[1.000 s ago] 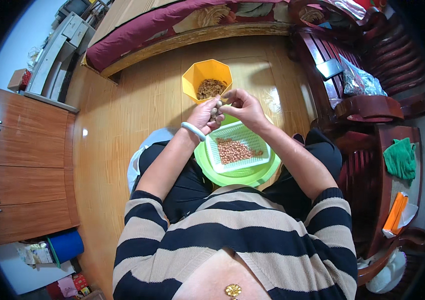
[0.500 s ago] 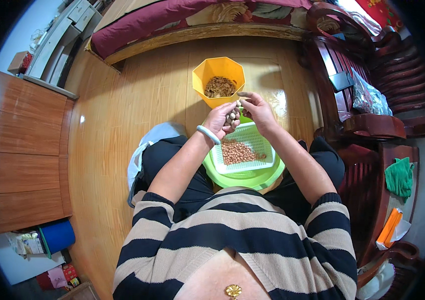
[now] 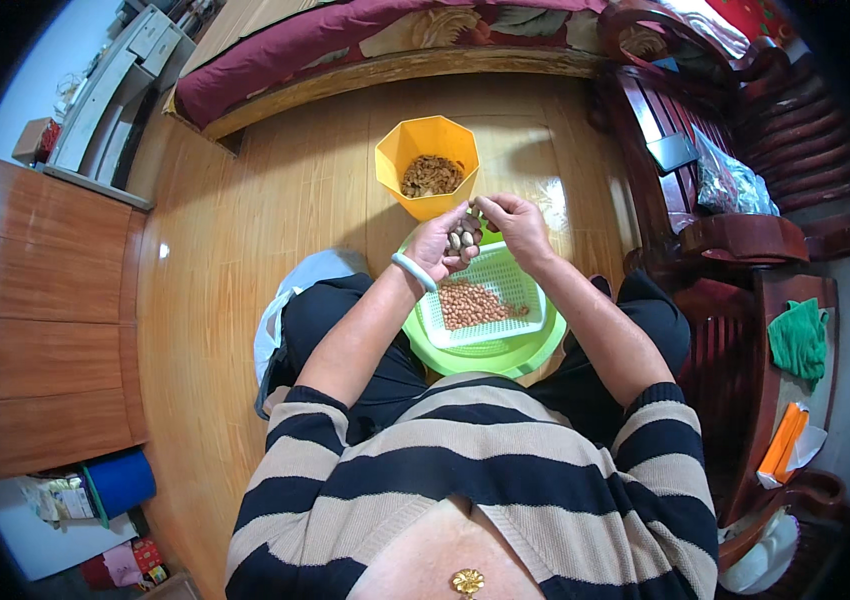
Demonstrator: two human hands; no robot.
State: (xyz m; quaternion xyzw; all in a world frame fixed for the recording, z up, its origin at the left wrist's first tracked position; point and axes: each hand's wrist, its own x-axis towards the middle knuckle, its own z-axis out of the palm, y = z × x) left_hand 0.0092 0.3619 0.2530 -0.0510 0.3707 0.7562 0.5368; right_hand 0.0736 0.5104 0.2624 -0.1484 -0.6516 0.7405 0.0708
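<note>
My left hand (image 3: pixel 431 247), with a pale bangle at its wrist, is cupped around several pale, oval nuts that look like unshelled peanuts (image 3: pixel 461 240). Against its fingertips, the thumb and fingers of my right hand (image 3: pixel 519 228) pinch together; whatever is between them is too small to make out. Just below both hands sits a white mesh basket (image 3: pixel 522 270) holding many reddish-brown shelled peanuts (image 3: pixel 472 303). It rests in a light green basin (image 3: pixel 505 362) between my legs. Beyond my hands stands a yellow bin (image 3: pixel 397 152) with brown shells (image 3: pixel 432 176) in it.
A whitish bag (image 3: pixel 275 318) lies beside my left leg. Dark wooden seating (image 3: pixel 745 243) stands at the right, with a phone-like dark device (image 3: pixel 672 151) and a clear plastic bag (image 3: pixel 730 180) on it. Wooden cabinets (image 3: pixel 45 275) line the left; a bed (image 3: pixel 395 65) stands ahead.
My right hand's fingers have drawn together at the left fingertips, where a pale nut showed before. The left palm has opened slightly, showing more nuts. The view has shifted a little.
</note>
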